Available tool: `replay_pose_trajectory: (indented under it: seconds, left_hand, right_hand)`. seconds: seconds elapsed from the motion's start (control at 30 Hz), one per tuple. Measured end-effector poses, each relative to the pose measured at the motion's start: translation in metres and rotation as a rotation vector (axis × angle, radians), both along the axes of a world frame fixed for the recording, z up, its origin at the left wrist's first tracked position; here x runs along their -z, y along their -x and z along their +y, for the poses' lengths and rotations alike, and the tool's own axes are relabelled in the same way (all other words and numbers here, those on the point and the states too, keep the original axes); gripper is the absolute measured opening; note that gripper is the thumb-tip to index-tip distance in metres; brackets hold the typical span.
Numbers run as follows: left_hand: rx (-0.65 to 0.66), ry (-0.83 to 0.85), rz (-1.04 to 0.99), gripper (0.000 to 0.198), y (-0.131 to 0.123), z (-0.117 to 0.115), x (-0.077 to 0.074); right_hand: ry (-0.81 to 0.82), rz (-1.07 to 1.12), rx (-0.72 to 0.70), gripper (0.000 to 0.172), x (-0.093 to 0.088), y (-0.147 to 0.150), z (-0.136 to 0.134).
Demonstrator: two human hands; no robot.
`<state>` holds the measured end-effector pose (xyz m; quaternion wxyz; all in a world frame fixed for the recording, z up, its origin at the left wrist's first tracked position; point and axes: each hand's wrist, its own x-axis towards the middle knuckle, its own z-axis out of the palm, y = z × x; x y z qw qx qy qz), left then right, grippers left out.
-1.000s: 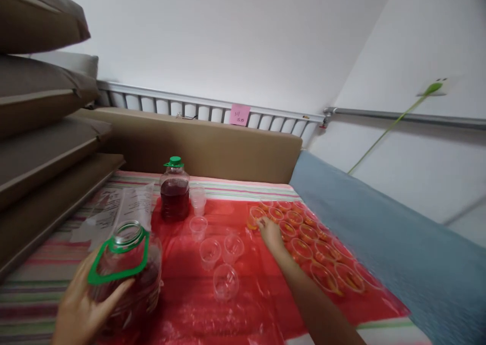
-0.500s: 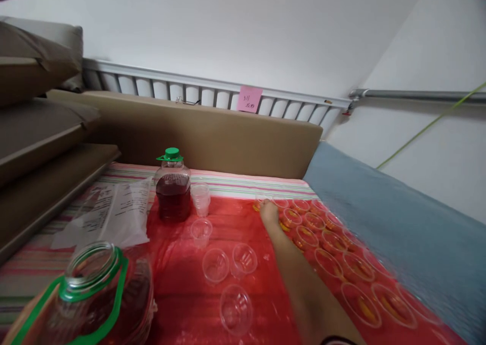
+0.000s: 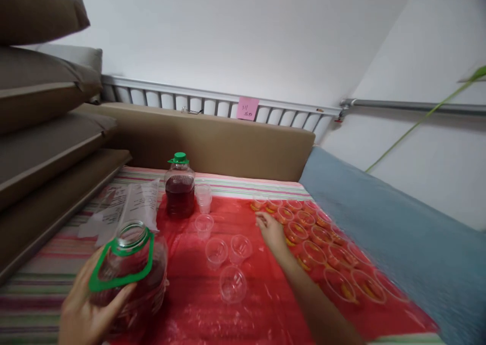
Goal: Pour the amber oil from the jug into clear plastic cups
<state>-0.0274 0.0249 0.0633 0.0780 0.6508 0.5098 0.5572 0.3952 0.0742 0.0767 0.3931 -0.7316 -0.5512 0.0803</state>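
Gripping the uncapped, green-handled clear plastic jug [image 3: 131, 271], my left hand [image 3: 87, 312] could slop red drink; my open, empty right hand [image 3: 270, 231] could knock the small filled plastic cups [image 3: 304, 218].

Red sheet [image 3: 266, 304] on striped bed [image 3: 34, 294]

The left hand [image 3: 85, 312] is bare. The right hand [image 3: 272, 232] is bare too. Its long forearm [image 3: 315, 304] wears no sleeve that shows. The fingers look blurry, so small marks cannot be told.
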Motion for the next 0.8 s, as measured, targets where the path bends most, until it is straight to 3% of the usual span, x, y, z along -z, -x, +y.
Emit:
replay_pose_trajectory:
  seconds: [0.1, 0.2, 0.33, 0.4, 0.53, 0.7, 0.8]
  left_hand:
    - [-0.006, -0.118, 0.093, 0.063, -0.007, 0.0, -0.012]
    - [0.029, -0.189, 0.144, 0.068, -0.01, -0.005, -0.017]
    - [0.046, -0.159, 0.224, 0.067, -0.011, -0.016, -0.023]
    - [0.106, -0.138, 0.191, 0.069, -0.011, -0.022, -0.026]
    - [0.212, -0.09, 0.116, 0.071, -0.013, -0.034, -0.028]
    - [0.319, -0.011, 0.031, 0.074, -0.01, -0.047, -0.031]
    - [0.385, 0.076, -0.076, 0.065, -0.005, -0.051, -0.034]
  right_hand:
    - [-0.133, 0.0, -0.18, 0.02, -0.03, 0.058, -0.049]
    - [-0.439, -0.008, -0.435, 0.022, -0.07, 0.125, -0.091]
    - [-0.562, -0.021, -0.582, 0.025, -0.105, 0.193, -0.127]
    - [-0.564, -0.044, -0.651, 0.026, -0.107, 0.214, -0.134]
    - [-0.521, -0.102, -0.713, 0.022, -0.094, 0.238, -0.139]
    - [-0.436, -0.183, -0.684, 0.014, -0.089, 0.243, -0.143]
    - [-0.386, -0.264, -0.691, 0.01, -0.092, 0.242, -0.143]
